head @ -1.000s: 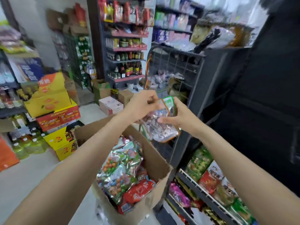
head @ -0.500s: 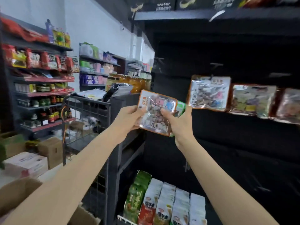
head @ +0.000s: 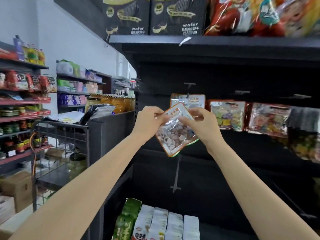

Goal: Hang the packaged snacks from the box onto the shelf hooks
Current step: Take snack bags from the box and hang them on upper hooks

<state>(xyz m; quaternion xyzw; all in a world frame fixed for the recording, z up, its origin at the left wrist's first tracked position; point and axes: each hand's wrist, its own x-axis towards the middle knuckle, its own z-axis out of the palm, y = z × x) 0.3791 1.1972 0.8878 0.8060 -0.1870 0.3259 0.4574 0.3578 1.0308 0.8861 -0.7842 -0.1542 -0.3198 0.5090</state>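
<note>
Small shop aisle, dark metal shelf (head: 214,44) filling the right side, red-edged racks of bottles and jars running along the left wall. Wafer boxes (head: 150,14) sitting on top of the dark shelf.

Both hands are holding one clear, orange-edged snack packet (head: 174,134) up in front of the hook row. Left hand (head: 149,121) is pinching the packet's upper left edge, fingers curled. Right hand (head: 202,124) is gripping the right side, thumb lying across the front, fingers closed round the edge. Packet is tilting, top corner pointing toward the nearest hook (head: 188,88); a green edge showing behind it may be a second packet, cannot tell.

Progress, as judged: one matching packet (head: 192,100) is already hanging on that hook, and more bags (head: 228,115) are hanging on hooks further right. The held packet is not yet on a hook; its hole is sitting below and left of the hook tip. The supply box is not showing, so the number remaining is unknown.
</note>
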